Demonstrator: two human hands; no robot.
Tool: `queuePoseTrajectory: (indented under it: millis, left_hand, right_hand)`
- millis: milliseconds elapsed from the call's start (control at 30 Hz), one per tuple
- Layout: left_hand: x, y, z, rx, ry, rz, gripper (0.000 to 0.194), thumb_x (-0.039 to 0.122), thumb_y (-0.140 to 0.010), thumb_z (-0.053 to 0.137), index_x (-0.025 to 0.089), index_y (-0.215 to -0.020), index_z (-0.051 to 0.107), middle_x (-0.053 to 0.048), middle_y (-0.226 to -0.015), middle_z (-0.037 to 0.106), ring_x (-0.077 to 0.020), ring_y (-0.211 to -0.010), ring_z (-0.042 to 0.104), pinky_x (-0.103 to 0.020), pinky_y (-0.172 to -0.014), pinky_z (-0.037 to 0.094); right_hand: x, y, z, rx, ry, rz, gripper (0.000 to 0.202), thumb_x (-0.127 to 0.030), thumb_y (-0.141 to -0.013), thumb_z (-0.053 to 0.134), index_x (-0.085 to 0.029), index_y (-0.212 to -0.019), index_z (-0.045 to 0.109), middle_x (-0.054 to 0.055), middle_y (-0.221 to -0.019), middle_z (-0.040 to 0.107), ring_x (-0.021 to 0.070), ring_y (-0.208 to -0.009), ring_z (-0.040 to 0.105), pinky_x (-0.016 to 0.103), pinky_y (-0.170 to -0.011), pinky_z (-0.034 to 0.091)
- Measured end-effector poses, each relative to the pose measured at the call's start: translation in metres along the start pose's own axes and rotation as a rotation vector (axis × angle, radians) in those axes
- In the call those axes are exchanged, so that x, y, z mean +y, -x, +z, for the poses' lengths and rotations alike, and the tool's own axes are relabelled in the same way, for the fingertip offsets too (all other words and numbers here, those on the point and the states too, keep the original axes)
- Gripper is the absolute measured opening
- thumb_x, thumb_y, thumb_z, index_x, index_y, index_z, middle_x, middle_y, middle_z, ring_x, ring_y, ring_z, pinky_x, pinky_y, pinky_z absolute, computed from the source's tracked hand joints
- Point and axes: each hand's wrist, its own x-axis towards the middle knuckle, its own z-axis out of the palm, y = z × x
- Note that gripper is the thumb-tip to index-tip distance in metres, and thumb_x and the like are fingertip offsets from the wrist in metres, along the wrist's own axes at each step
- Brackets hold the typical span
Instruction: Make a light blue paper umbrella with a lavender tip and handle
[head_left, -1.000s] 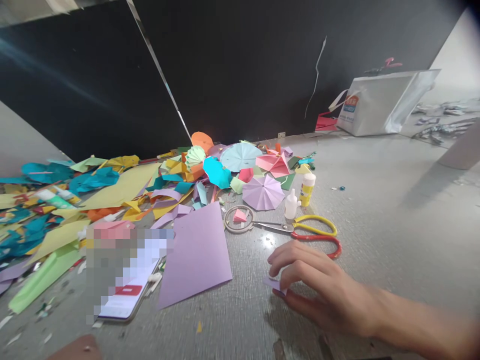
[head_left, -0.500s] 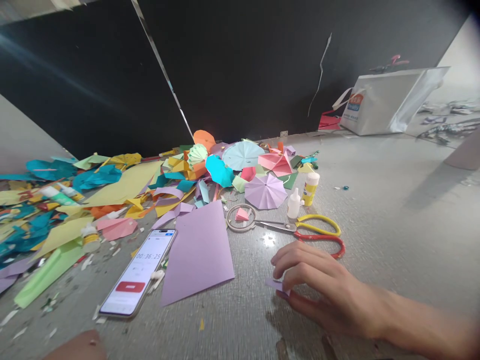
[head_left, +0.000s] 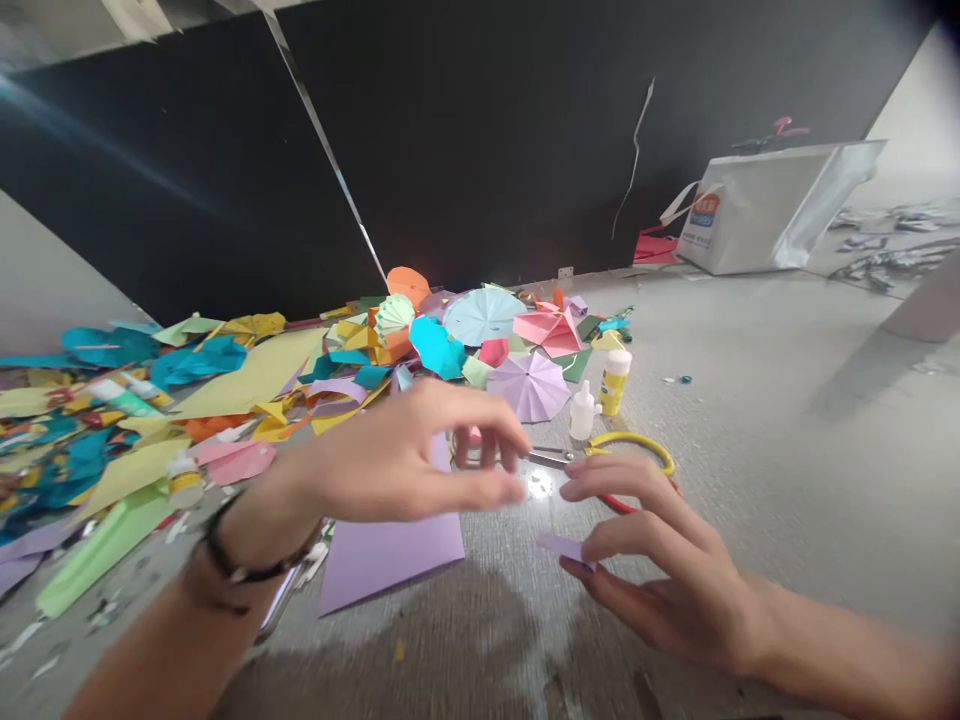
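Between the thumb and fingers of my right hand [head_left: 667, 570] is a small folded piece of purple paper [head_left: 561, 546], held just above the grey surface. My left hand [head_left: 412, 455], with a dark band at its wrist, hovers with thumb and fingers apart and nothing in them. Beneath it lies a purple paper sheet [head_left: 394, 565], partly covered from view. Scissors [head_left: 636, 440] with yellow and red handles lie behind my right hand, which hides part of them. The left hand mostly blocks a tape ring and a phone [head_left: 276, 608].
A white squeeze bottle [head_left: 583, 414] and a yellow glue bottle [head_left: 614, 384] stand beyond the scissors. Purple [head_left: 528, 386] and light blue [head_left: 484, 316] pleated paper discs lie near a heap of coloured paper. A white bag [head_left: 772, 210] stands at the back right by a black panel [head_left: 487, 140].
My left hand has come in from the lower left, over the purple sheet and the phone. The right hand keeps its pinch on the small purple paper and has shifted slightly right.
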Motion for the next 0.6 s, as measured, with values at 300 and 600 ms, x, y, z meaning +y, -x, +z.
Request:
queuePoseTrajectory:
  millis: [300, 600]
  left_hand:
    - [-0.012, -0.025, 0.043, -0.346, 0.294, -0.092, 0.016, 0.032, -0.085, 0.08, 0.018, -0.091, 0.074, -0.002, -0.094, 0.073, -0.0159, -0.084, 0.066, -0.024, -0.071, 0.052]
    - [-0.012, -0.025, 0.056, -0.195, 0.378, -0.023, 0.009, 0.02, -0.081, 0.075, 0.017, -0.08, 0.067, -0.004, -0.1, 0.069, -0.0177, -0.093, 0.065, -0.027, -0.074, 0.053]
  right_hand:
    - [-0.001, -0.004, -0.002, 0.063, 0.077, -0.005, 0.022, -0.001, -0.091, 0.061, -0.02, -0.101, 0.055, 0.01, -0.131, 0.051, 0.0251, -0.126, 0.056, 0.045, -0.109, 0.05]
    - [0.0, -0.005, -0.001, 0.118, 0.114, 0.035, 0.024, -0.002, -0.09, 0.064, -0.021, -0.105, 0.061, 0.009, -0.132, 0.052, 0.0238, -0.127, 0.053, 0.042, -0.113, 0.046]
